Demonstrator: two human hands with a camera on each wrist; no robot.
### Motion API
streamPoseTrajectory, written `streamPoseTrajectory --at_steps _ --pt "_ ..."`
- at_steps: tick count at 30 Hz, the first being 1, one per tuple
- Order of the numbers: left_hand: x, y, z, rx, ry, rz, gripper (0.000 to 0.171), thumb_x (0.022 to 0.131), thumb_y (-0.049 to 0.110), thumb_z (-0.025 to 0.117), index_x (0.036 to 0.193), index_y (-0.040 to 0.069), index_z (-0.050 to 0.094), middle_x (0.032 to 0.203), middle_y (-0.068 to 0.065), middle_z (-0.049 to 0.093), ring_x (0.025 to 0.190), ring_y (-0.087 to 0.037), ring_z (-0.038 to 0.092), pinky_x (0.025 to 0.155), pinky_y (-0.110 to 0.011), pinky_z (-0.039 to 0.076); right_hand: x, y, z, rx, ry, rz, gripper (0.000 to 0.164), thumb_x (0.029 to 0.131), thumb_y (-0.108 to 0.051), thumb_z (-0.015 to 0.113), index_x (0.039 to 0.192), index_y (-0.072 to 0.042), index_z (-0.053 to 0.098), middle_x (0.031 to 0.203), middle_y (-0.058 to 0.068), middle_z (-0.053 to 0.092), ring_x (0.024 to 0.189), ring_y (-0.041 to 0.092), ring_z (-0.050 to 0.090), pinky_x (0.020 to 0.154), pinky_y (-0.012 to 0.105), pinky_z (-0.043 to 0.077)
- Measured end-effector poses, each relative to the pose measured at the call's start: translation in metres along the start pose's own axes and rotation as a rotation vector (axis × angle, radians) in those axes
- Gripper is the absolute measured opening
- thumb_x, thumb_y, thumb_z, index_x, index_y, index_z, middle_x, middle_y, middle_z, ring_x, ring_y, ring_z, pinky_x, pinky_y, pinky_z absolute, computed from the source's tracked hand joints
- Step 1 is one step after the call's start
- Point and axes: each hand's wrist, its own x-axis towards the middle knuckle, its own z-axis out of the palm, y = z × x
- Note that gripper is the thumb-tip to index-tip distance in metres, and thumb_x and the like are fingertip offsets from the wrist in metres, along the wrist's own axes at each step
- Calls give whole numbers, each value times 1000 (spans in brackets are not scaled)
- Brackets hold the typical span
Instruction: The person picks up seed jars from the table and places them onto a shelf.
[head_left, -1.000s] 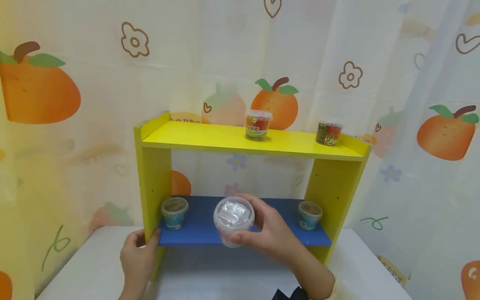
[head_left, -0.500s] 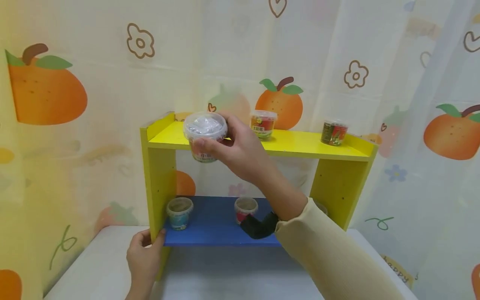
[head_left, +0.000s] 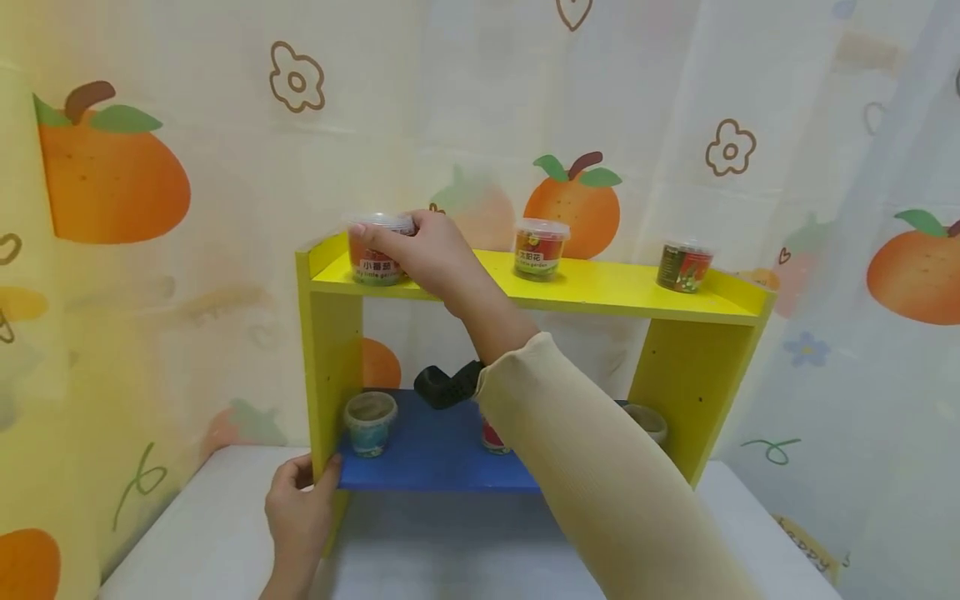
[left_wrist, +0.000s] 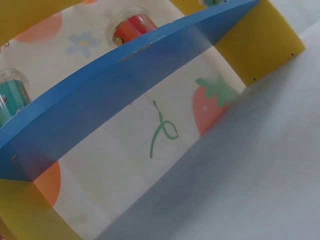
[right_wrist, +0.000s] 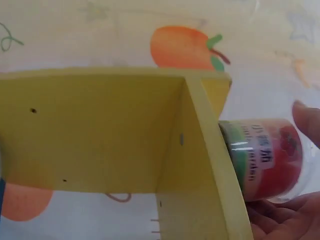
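Note:
My right hand (head_left: 442, 254) holds a clear-lidded plastic cup (head_left: 373, 260) with a red and green label, its thumb near the lid and its fingers behind. The cup stands upright at the left end of the yellow top board (head_left: 600, 287) of a small shelf. In the right wrist view the cup's base (right_wrist: 235, 155) meets that board, with thumb (right_wrist: 307, 120) and fingers on either side of the cup. Low on the left, my left hand (head_left: 300, 512) grips the shelf's yellow side panel (head_left: 330, 375), thumb in front; its other fingers are partly hidden.
Two similar cups stand on the top board, one mid-board (head_left: 540, 250) and one near the right end (head_left: 684, 267). On the blue lower board (head_left: 427, 467) are a blue cup (head_left: 370, 427), a red cup (head_left: 492, 433) and another cup (head_left: 647, 421), the last two partly behind the right sleeve.
My right hand has carried the cup from in front of the lower board up and left onto the top board. The left hand keeps its grip on the side panel.

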Motion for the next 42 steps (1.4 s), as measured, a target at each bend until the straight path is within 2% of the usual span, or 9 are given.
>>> streamPoseTrajectory --at_steps 7,14,21,28,30,32,36,39,42 --pt "-1 3 -1 17 -2 -22 35 87 31 74 102 0 67 95 -15 66 78 -7 50 63 -10 37 24 -4 8 -10 2 108 63 82 -62 68 120 -14 54 108 -1 60 95 16 56 73 26 48" --pt "-1 8 0 0 -31 -41 35 89 29 73 105 -2 65 99 -16 66 87 -22 56 65 -7 35 39 -6 13 -26 5 176 72 81 -66 67 128 -15 52 113 -2 58 102 16 55 81 28 47" --pt "0 11 -2 3 -46 -48 38 88 31 74 106 -1 65 99 -17 66 88 -23 56 64 -6 36 40 -5 13 -116 -18 156 81 83 -71 60 139 -14 44 122 -1 55 108 18 52 87 30 46" --pt "2 4 -5 20 -77 -53 40 87 34 75 106 0 66 99 -17 68 90 -25 59 62 -9 41 34 -1 14 -131 -83 82 74 89 -68 53 139 -13 42 125 1 54 110 20 50 89 32 44" --pt "1 3 -4 32 -89 -59 39 87 34 75 106 1 66 99 -17 69 90 -25 59 62 -11 43 31 2 14 -134 -68 76 78 89 -68 52 143 -14 39 132 2 53 115 21 51 94 34 45" --pt "0 3 -4 44 -100 -65 39 87 34 75 107 1 66 100 -16 69 89 -22 59 60 -13 45 24 5 14 -142 -17 68 84 89 -69 51 150 -15 32 142 3 49 126 20 48 102 36 44" --pt "-1 4 -4 39 -113 -52 39 86 33 76 105 1 67 98 -16 69 83 -13 57 59 -15 45 4 15 12 -168 152 -49 85 93 -63 52 158 -20 18 156 0 37 140 18 41 111 41 40" --pt "1 6 -6 32 -107 -40 39 86 34 76 104 1 67 97 -16 70 80 -8 55 59 -15 45 -18 27 11 -177 256 -234 75 95 -52 56 156 -18 27 155 -1 40 137 16 43 110 40 41" --pt "3 7 -8 39 -110 -52 41 87 36 75 105 1 67 99 -16 69 83 -12 55 59 -15 45 -47 46 12 -195 324 -417 68 96 -40 60 153 -13 34 153 1 42 139 14 41 113 38 37"
